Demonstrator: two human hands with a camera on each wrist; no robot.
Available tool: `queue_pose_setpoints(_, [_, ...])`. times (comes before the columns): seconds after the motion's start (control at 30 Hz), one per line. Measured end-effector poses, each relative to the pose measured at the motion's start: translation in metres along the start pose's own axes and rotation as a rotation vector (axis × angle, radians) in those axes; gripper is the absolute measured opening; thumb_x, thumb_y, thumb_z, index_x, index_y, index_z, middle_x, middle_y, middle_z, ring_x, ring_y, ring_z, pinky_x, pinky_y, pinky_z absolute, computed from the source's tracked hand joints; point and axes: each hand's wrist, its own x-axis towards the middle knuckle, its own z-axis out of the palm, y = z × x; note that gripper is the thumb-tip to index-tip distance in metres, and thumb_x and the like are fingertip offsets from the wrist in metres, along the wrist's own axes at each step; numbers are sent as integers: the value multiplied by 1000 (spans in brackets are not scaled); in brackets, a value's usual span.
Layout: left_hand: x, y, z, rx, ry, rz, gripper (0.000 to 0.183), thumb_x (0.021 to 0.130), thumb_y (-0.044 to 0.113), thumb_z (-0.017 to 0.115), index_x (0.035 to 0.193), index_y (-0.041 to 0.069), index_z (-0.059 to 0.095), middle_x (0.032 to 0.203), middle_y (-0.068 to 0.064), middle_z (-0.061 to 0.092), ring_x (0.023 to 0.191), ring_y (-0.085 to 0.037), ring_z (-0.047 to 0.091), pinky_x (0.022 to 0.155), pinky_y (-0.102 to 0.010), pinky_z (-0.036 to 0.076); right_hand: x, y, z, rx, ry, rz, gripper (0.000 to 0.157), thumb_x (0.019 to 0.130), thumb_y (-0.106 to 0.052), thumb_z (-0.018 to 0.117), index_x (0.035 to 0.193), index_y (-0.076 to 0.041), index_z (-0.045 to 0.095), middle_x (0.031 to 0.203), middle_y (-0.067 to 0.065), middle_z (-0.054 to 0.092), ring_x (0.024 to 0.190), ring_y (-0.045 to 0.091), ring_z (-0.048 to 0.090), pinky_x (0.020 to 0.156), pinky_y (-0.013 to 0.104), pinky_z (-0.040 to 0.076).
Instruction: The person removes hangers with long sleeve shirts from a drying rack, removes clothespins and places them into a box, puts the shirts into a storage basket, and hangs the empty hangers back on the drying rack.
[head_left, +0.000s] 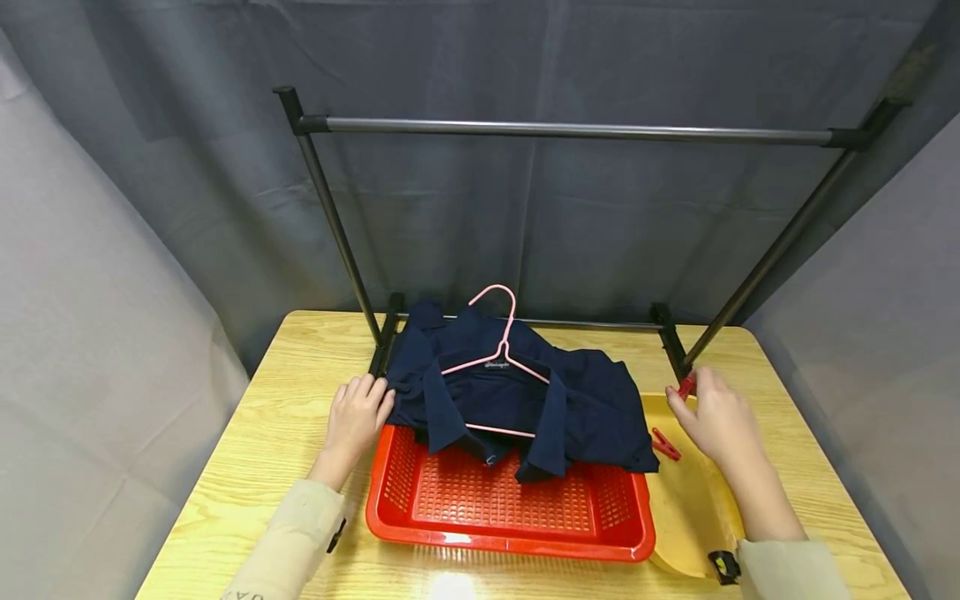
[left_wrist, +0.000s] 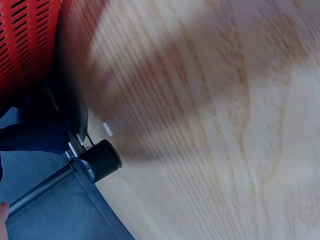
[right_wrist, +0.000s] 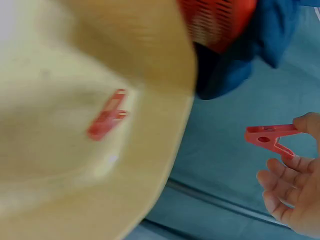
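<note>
A navy collared shirt (head_left: 600,400) lies on a pink hanger (head_left: 507,342), spread over the back of a red basket (head_left: 517,546). My left hand (head_left: 356,412) is beside the shirt's left side, its fingers loosely bent with the fingertips right at the cloth. One fingertip shows at the edge of the left wrist view. Above the far end of a yellow tray (head_left: 693,500), my right hand (head_left: 716,417) pinches a red clothespin (right_wrist: 270,137) by its handles between thumb and finger. Another red clothespin (head_left: 665,444) lies in the tray.
A metal rack stands behind the basket, with a horizontal top bar (head_left: 570,130) and slanting posts (head_left: 333,208). Its black feet (head_left: 670,337) rest on the wooden table (head_left: 300,358). A grey curtain (head_left: 450,217) hangs behind.
</note>
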Motion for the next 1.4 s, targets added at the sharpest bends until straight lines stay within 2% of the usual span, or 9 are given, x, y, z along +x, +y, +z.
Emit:
queue_pose_setpoints(0.1, [0, 0, 0, 5, 6, 3, 32, 95, 33, 39, 85, 6, 53, 78, -10, 46, 68, -29, 46, 61, -41, 39, -8, 11, 10, -27, -82, 20, 34, 84, -24, 60, 88, 6, 46, 71, 16, 49, 55, 28, 48, 50, 43, 41])
queue_pose_setpoints(0.3, [0, 0, 1, 11, 12, 11, 35, 96, 34, 37, 84, 6, 53, 78, -10, 46, 68, -29, 46, 60, -40, 40, -23, 33, 29, -60, -314, 91, 38, 85, -26, 57, 91, 9, 44, 72, 16, 51, 59, 32, 52, 55, 48, 43])
queue_pose_setpoints(0.43, [0, 0, 1, 6, 10, 4, 33, 95, 33, 38, 84, 6, 54, 78, -10, 46, 69, -30, 47, 61, -41, 40, -30, 43, 40, -66, -410, 104, 39, 84, -26, 59, 93, 9, 43, 71, 14, 49, 59, 29, 51, 56, 47, 43])
queue_pose_setpoints(0.8, [0, -1, 0, 5, 10, 6, 33, 95, 33, 39, 84, 6, 54, 78, -10, 46, 68, -30, 47, 61, -41, 40, -40, 48, 64, -90, -457, 15, 30, 79, -23, 60, 81, 2, 43, 68, 10, 47, 55, 25, 48, 53, 42, 41])
queue_pose_setpoints(1.03, [0, 0, 0, 2, 15, 7, 35, 96, 34, 37, 85, 5, 54, 78, -10, 47, 68, -30, 46, 61, -41, 40, -40, 46, 71, -114, -570, 45, 33, 80, -24, 62, 92, 4, 48, 74, 12, 52, 63, 28, 54, 56, 46, 44])
queue_pose_setpoints(1.17, [-1, 0, 0, 4, 5, 1, 35, 96, 33, 36, 86, 5, 54, 79, -10, 47, 69, -30, 47, 61, -41, 40, -40, 44, 75, -123, -601, 43, 36, 81, -26, 64, 94, 4, 50, 76, 14, 54, 67, 30, 56, 58, 48, 46])
queue_pose_setpoints(1.4, [-1, -1, 1, 4, -12, -5, 32, 95, 32, 38, 87, 5, 54, 79, -10, 47, 70, -30, 47, 62, -41, 40, -44, 48, 85, -128, -582, 7, 33, 78, -25, 66, 89, 1, 51, 73, 12, 54, 66, 29, 56, 58, 47, 46])
